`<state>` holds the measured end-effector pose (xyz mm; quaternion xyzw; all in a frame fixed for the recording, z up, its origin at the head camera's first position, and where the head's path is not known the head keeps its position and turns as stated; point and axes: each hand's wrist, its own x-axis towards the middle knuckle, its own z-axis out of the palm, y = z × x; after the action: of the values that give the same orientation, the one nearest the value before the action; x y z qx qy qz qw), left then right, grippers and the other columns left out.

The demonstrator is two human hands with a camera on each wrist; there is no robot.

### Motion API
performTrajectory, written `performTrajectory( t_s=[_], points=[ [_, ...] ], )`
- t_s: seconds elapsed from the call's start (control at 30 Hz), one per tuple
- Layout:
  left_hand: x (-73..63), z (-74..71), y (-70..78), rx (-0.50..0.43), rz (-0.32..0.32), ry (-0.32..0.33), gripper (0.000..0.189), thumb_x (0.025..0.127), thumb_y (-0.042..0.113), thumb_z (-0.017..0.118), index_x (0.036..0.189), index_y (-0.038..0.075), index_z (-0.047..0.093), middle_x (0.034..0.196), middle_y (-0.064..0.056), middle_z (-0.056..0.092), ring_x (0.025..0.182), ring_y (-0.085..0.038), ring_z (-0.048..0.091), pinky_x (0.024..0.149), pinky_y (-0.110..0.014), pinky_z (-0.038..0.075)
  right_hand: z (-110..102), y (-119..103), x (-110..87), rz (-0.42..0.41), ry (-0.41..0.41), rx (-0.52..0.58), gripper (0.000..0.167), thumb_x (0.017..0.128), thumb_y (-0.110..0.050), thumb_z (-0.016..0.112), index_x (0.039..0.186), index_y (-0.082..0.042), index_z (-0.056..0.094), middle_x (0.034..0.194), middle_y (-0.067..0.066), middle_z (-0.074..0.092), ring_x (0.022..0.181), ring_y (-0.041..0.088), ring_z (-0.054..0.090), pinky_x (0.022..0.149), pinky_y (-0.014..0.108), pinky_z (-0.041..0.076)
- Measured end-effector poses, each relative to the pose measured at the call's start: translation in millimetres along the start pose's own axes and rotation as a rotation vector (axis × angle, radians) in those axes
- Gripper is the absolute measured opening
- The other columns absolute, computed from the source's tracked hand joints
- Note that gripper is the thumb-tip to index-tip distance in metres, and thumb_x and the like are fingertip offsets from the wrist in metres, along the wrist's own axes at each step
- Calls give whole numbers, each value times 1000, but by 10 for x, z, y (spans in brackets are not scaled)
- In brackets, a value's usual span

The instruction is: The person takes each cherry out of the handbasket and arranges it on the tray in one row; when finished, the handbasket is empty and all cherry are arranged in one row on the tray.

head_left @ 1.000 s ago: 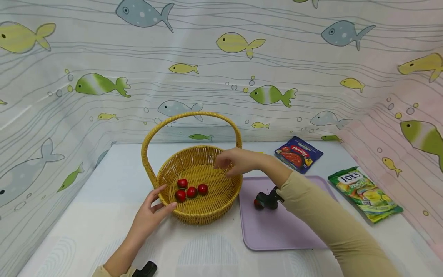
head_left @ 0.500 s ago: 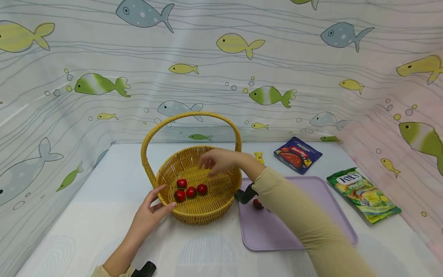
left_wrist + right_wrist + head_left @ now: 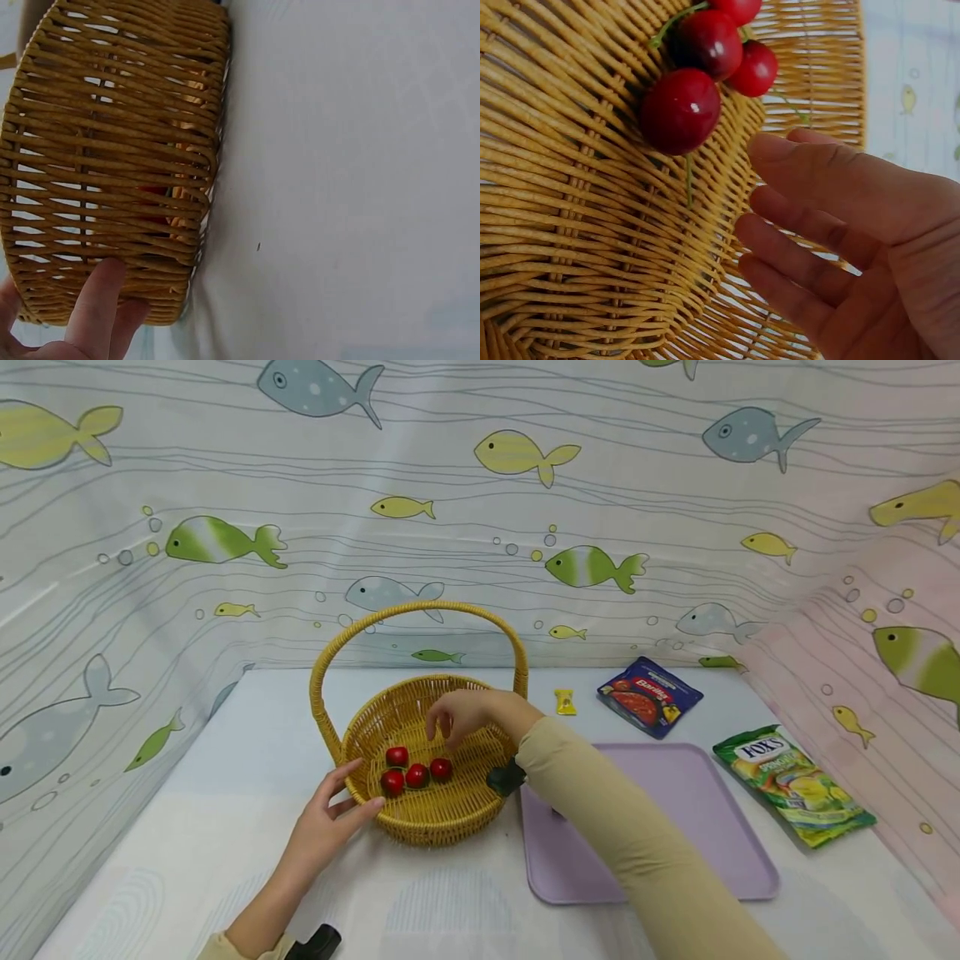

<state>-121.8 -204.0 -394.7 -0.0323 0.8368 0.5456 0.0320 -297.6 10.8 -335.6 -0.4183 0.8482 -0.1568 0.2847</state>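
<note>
A yellow wicker basket (image 3: 431, 835) with a tall arched handle stands left of the tray in the head view. Several red cherries (image 3: 417, 776) lie together on its floor; green stems show on the cherries (image 3: 680, 111) in the right wrist view. My left hand (image 3: 324, 827) touches the basket's left front side with thumb and fingers spread; the left wrist view has its fingertips against the woven wall (image 3: 112, 172). Inside the basket, my right hand (image 3: 468, 714) hovers near the cherries, its fingers loosely bent, apart from the fruit and holding nothing (image 3: 840, 232).
Right of the basket lies a lilac tray (image 3: 697, 810), partly covered by my right sleeve (image 3: 600, 810). Behind it are a small yellow wrapped candy (image 3: 565, 702) and a blue Barilla pouch (image 3: 649, 697). A green FOX'S bag (image 3: 793, 785) lies at the right.
My right hand has moved left and slightly down inside the basket, toward the cherries. The sleeve now covers the dark red thing on the tray. My left hand has stayed at the rim.
</note>
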Motion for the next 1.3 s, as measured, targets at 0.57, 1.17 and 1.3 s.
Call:
performTrajectory(
  t_s=[0.57,1.17,1.3],
  points=[
    [2,4,-16,-3,-1,12,71,85,37,68,143,20,32,147,-18,23,120,-43,43,89,-49,45,90,-142,188,131,-163,-156,29,78,-16,77,104,-19,65,99,-7,57,88,10,55,73,26,46],
    [-12,18,19,-18,-1,-1,69,86,34,67,143,20,31,147,-21,22,121,-43,42,89,-47,45,-17,-181,119,78,-174,-169,31,76,-14,79,103,-20,65,98,-6,60,84,9,57,69,25,48],
    [-19,12,17,-5,-6,11,70,85,36,68,143,21,31,147,-19,23,121,-43,43,88,-47,46,-103,-222,-16,30,-127,-153,34,78,-9,75,110,-15,64,96,-5,60,84,10,58,69,25,48]
  ],
)
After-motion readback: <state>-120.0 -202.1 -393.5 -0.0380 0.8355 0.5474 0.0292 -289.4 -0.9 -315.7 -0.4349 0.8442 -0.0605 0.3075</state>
